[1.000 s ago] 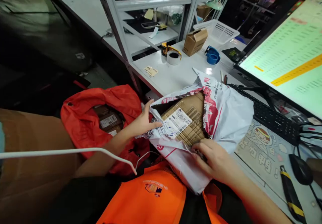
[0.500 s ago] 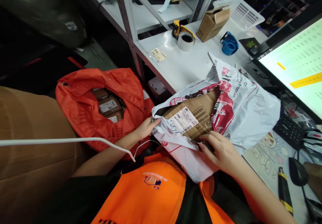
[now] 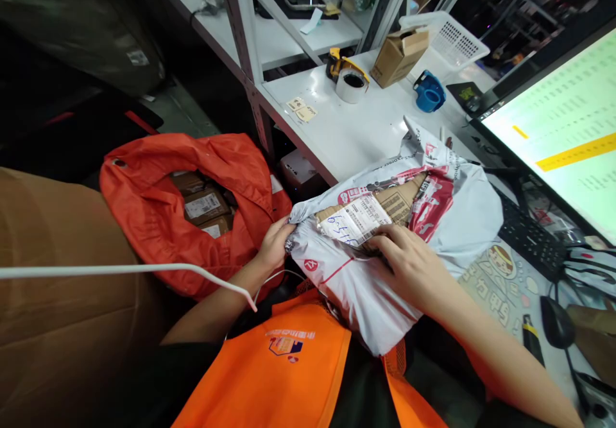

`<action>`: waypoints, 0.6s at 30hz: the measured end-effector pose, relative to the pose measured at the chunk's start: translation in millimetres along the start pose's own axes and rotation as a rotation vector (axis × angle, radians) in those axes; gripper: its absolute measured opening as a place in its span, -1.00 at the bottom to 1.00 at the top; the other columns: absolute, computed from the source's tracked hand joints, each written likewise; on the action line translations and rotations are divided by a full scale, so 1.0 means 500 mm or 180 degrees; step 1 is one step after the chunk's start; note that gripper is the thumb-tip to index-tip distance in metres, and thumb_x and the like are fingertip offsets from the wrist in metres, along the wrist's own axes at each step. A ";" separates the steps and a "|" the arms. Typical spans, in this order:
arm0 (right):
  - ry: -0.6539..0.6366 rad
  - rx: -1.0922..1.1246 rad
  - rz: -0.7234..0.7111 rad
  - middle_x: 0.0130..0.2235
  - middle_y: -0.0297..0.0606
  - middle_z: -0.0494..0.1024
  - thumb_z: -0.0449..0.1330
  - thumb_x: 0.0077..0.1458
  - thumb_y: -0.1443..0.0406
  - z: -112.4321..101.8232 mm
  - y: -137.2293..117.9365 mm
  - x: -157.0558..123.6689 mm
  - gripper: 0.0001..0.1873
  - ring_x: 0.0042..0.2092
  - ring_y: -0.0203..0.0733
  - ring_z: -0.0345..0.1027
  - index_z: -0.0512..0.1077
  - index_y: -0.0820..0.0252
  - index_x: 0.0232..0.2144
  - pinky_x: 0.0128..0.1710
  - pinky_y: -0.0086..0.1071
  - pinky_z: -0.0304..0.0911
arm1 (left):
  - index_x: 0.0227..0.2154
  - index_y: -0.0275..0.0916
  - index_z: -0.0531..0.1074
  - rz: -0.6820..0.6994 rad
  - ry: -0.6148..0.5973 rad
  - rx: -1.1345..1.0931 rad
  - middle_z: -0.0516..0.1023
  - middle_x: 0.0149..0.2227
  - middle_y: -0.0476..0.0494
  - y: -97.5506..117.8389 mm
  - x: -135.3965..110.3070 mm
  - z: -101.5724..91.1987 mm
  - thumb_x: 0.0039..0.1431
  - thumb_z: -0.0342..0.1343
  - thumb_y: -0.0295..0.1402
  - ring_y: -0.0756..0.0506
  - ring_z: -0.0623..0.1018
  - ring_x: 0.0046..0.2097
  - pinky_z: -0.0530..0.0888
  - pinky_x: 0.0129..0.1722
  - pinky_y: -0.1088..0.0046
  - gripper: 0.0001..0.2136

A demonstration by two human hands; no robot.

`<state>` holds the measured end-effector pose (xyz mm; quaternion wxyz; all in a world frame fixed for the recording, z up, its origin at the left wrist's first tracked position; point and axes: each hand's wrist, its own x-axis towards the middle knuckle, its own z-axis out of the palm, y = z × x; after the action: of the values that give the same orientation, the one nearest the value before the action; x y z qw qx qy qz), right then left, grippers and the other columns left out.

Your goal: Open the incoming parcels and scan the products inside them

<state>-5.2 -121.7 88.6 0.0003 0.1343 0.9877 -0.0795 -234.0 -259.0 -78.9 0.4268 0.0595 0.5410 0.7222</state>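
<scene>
A white and red plastic mailing bag [image 3: 351, 287] is torn open along its upper face. Inside shows a brown cardboard box [image 3: 402, 200] with a white printed label [image 3: 359, 219] that bears blue handwriting. My left hand [image 3: 276, 243] is closed round the bag's left corner. My right hand [image 3: 407, 258] bends over the near edge of the opening, its fingers curled on the plastic beside the label. Its fingertips are partly hidden at the fold.
An orange sack [image 3: 139, 178] with small labelled boxes [image 3: 202, 205] stands at the left. On the white table [image 3: 332, 136] are a tape dispenser [image 3: 351, 85], a small carton [image 3: 400, 56], a blue dispenser [image 3: 429, 91] and a white basket [image 3: 457, 40]. A monitor [image 3: 568, 120] and keyboard [image 3: 534, 242] are right.
The bag has tilted and shifted slightly left, and its opening looks narrower. My left hand has drawn a little left with the corner. My right hand has moved up nearer the label.
</scene>
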 end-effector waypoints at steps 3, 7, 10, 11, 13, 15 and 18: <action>-0.0046 -0.0080 0.0009 0.12 0.04 0.47 0.20 0.22 0.40 -0.013 0.000 0.027 -0.76 0.09 0.16 0.39 0.46 0.20 -0.05 0.06 0.02 0.33 | -0.37 -0.24 0.59 0.0097 0.0100 -0.0093 0.64 -0.36 -0.07 0.009 0.007 0.017 -0.19 0.37 -0.14 -0.11 0.57 -0.32 0.45 -0.33 0.43 -0.67; -0.0103 0.0007 -0.0025 0.07 0.01 0.49 0.09 0.40 0.26 -0.030 0.013 0.067 -0.78 0.05 0.08 0.40 0.52 0.20 -0.13 0.09 -0.01 0.32 | -0.37 -0.22 0.60 0.0068 0.0285 -0.0426 0.66 -0.35 -0.02 0.004 0.016 0.035 -0.26 0.33 -0.25 -0.07 0.58 -0.33 0.46 -0.34 0.49 -0.70; -0.0121 0.0028 -0.0088 0.01 -0.01 0.52 -0.01 0.45 0.24 -0.033 0.031 0.119 -0.67 0.02 0.03 0.40 0.53 0.23 -0.12 0.10 -0.07 0.32 | -0.35 -0.23 0.61 -0.0027 0.0164 -0.0562 0.66 -0.36 -0.01 0.006 0.024 0.040 -0.29 0.31 -0.30 -0.04 0.58 -0.35 0.45 -0.35 0.52 -0.68; -0.0088 -0.0034 -0.0075 0.00 0.01 0.52 0.00 0.43 0.26 -0.031 0.037 0.139 -0.69 0.03 0.04 0.39 0.53 0.24 -0.09 0.11 -0.07 0.31 | -0.34 -0.23 0.61 -0.0038 0.0084 -0.0561 0.66 -0.35 0.00 0.010 0.028 0.040 -0.30 0.31 -0.31 -0.04 0.57 -0.35 0.45 -0.35 0.53 -0.67; -0.0051 -0.0226 -0.0017 0.02 0.04 0.51 0.08 0.34 0.29 -0.028 0.047 0.177 -0.73 0.06 0.09 0.37 0.50 0.27 -0.03 0.12 -0.06 0.29 | -0.31 -0.23 0.61 -0.0120 -0.0086 -0.0564 0.67 -0.33 -0.01 0.020 0.040 0.037 -0.30 0.32 -0.32 -0.04 0.58 -0.34 0.46 -0.35 0.54 -0.64; -0.0096 -0.0373 0.0027 0.07 0.08 0.49 0.13 0.25 0.30 -0.028 0.053 0.206 -0.71 0.12 0.16 0.33 0.49 0.29 -0.03 0.15 -0.03 0.27 | -0.31 -0.24 0.61 -0.0392 -0.0228 -0.0537 0.68 -0.32 -0.05 0.031 0.052 0.033 -0.23 0.35 -0.25 -0.07 0.61 -0.32 0.50 -0.31 0.51 -0.66; -0.0365 -0.0216 0.0129 0.09 0.06 0.51 0.11 0.22 0.27 -0.041 0.064 0.229 -0.70 0.14 0.15 0.34 0.47 0.28 -0.05 0.21 0.00 0.21 | -0.35 -0.24 0.60 -0.1149 -0.0525 -0.0251 0.68 -0.35 -0.15 0.045 0.069 0.027 0.00 0.32 -0.02 -0.13 0.63 -0.36 0.54 -0.34 0.42 -0.64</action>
<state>-106.8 -57.4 101.4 0.0631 0.1494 0.9853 -0.0535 -260.5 -226.8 -67.4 0.5942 0.0037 0.4774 0.6473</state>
